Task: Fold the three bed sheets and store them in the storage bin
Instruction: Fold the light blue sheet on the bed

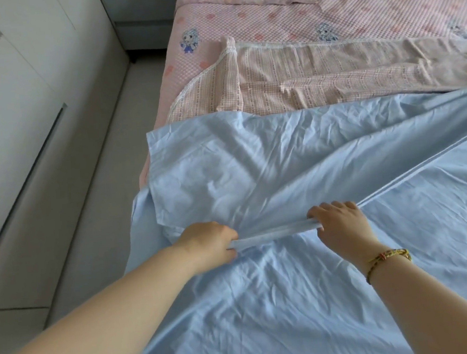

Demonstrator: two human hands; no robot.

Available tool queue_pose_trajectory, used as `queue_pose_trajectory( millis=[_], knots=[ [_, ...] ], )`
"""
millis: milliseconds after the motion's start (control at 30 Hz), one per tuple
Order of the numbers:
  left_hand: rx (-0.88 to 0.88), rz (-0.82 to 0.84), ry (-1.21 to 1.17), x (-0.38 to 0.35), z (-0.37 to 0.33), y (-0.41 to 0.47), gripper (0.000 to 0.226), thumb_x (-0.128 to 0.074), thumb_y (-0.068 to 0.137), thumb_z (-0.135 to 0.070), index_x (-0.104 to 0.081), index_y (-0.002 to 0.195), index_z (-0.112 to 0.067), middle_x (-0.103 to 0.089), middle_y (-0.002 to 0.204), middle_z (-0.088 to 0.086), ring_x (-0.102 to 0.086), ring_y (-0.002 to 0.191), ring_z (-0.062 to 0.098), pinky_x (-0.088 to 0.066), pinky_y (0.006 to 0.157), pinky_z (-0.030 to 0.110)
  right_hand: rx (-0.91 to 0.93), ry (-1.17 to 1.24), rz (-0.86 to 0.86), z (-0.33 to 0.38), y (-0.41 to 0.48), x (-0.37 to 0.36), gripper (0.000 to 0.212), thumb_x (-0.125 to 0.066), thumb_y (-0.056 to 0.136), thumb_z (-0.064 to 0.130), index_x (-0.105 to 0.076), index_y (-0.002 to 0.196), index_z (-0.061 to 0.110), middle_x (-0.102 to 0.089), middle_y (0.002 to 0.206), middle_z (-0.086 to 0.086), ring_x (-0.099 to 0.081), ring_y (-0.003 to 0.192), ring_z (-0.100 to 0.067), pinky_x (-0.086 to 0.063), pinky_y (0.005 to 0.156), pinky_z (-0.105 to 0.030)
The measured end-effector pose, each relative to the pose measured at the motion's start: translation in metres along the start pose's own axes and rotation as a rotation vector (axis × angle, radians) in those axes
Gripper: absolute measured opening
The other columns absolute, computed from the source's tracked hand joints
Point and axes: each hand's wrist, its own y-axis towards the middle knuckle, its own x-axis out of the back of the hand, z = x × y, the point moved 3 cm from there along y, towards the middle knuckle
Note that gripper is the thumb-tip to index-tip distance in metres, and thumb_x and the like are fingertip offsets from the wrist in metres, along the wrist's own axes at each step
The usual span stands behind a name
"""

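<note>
My left hand (209,242) and right hand (338,224) grip one edge of a blue sheet (281,159) on the bed (353,16).
Both hands are curled tight around the edge, which is stretched between them near the bed's left edge and runs crosswise, left to right. The rumpled flap lies beyond my hands, the left hand nearer its free corner, so I judge the fold goes away from me.

Both hands (212,240) on blue sheet (281,168)
</note>
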Motion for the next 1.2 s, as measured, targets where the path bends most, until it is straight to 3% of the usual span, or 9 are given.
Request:
queue_pose_trajectory(
  millis=[133, 233, 333, 433, 567, 633, 767, 1033, 1200],
  knots=[
    [0.058, -0.255, 0.157, 0.045, 0.014, -0.007, 0.026, -0.043, 0.094, -0.032, -0.061, 0.106, -0.017, -0.061, 0.111, 0.006, -0.055, 0.105, 0.025, -0.038, 0.076, 0.028, -0.123, 0.119, -0.239, -0.023, 0.000, 0.016, 0.010, -0.062, 0.080, 0.008, -0.068, 0.083, 0.000, -0.066, 0.082, -0.019, -0.064, 0.084, -0.037, -0.041, 0.084, -0.044],
    [0.025, -0.815, 0.129, 0.090, 0.035, -0.036, 0.024, -0.050, 0.084, -0.023, -0.071, 0.092, -0.014, -0.068, 0.085, 0.011, -0.065, 0.075, 0.031, -0.041, 0.059, 0.029, -0.027, 0.167, -0.700, -0.021, -0.011, 0.058, 0.022, -0.052, 0.076, 0.016, -0.066, 0.070, 0.000, -0.061, 0.062, -0.015, -0.061, 0.057, -0.034, -0.046, 0.059, -0.036],
    [-0.072, -1.257, 0.174, 0.094, 0.056, -0.092, 0.029, -0.047, 0.069, -0.015, -0.075, 0.076, -0.012, -0.066, 0.056, 0.010, -0.057, 0.041, 0.030, -0.039, 0.045, 0.024, 0.115, 0.264, -0.934, 0.001, -0.040, 0.085, 0.023, -0.051, 0.077, 0.015, -0.069, 0.074, 0.001, -0.059, 0.062, -0.015, -0.050, 0.064, -0.025, -0.035, 0.060, -0.033],
    [-0.061, -1.202, 0.194, 0.043, 0.076, -0.127, 0.033, -0.044, 0.071, -0.004, -0.075, 0.079, -0.012, -0.065, 0.052, 0.006, -0.060, 0.042, 0.026, -0.030, 0.054, 0.033, 0.213, 0.285, -0.864, 0.030, -0.066, 0.059, 0.025, -0.050, 0.077, 0.016, -0.071, 0.074, 0.003, -0.059, 0.062, -0.012, -0.051, 0.061, -0.025, -0.040, 0.055, -0.034],
    [-0.008, -0.823, 0.130, -0.061, 0.101, -0.142, 0.046, -0.063, 0.050, 0.003, -0.067, 0.087, -0.024, -0.063, 0.048, -0.003, -0.057, 0.038, 0.015, -0.026, 0.062, 0.030, 0.230, 0.261, -0.599, 0.057, -0.091, -0.017, 0.024, -0.049, 0.067, 0.019, -0.071, 0.067, 0.011, -0.058, 0.058, -0.003, -0.055, 0.055, -0.022, -0.043, 0.046, -0.025],
    [-0.002, -0.705, 0.087, -0.100, 0.101, -0.142, 0.044, -0.074, 0.036, 0.004, -0.074, 0.074, -0.018, -0.064, 0.048, -0.005, -0.057, 0.037, 0.012, -0.026, 0.062, 0.028, 0.211, 0.237, -0.508, 0.061, -0.105, -0.051, 0.013, -0.060, 0.057, 0.016, -0.071, 0.063, 0.014, -0.057, 0.056, 0.001, -0.058, 0.050, -0.022, -0.045, 0.044, -0.024],
    [0.030, -0.517, 0.008, -0.147, 0.092, -0.135, 0.032, -0.067, 0.033, -0.010, -0.074, 0.063, -0.018, -0.064, 0.048, -0.005, -0.058, 0.039, 0.009, -0.024, 0.060, 0.026, 0.133, 0.208, -0.394, 0.066, -0.124, -0.088, 0.020, -0.078, 0.044, 0.006, -0.071, 0.060, 0.016, -0.057, 0.053, 0.002, -0.060, 0.047, -0.022, -0.047, 0.042, -0.026],
    [0.174, -0.885, 0.165, -0.123, 0.108, -0.180, 0.040, -0.045, 0.051, -0.006, -0.076, 0.076, -0.012, -0.060, 0.049, 0.003, -0.056, 0.055, 0.024, -0.026, 0.063, 0.032, 0.217, 0.441, -0.703, 0.089, -0.156, -0.033, 0.024, -0.052, 0.069, 0.015, -0.074, 0.071, 0.006, -0.060, 0.060, -0.007, -0.055, 0.058, -0.022, -0.046, 0.051, -0.026],
    [0.421, -0.810, 0.060, -0.159, 0.125, -0.202, 0.033, -0.057, 0.050, -0.002, -0.076, 0.075, -0.011, -0.065, 0.059, 0.009, -0.062, 0.057, 0.033, -0.043, 0.065, 0.036, 0.288, 0.267, -0.517, 0.111, -0.166, -0.092, 0.032, -0.041, 0.065, 0.024, -0.073, 0.067, 0.016, -0.061, 0.059, 0.001, -0.059, 0.052, -0.020, -0.045, 0.047, -0.022]
  ],
)
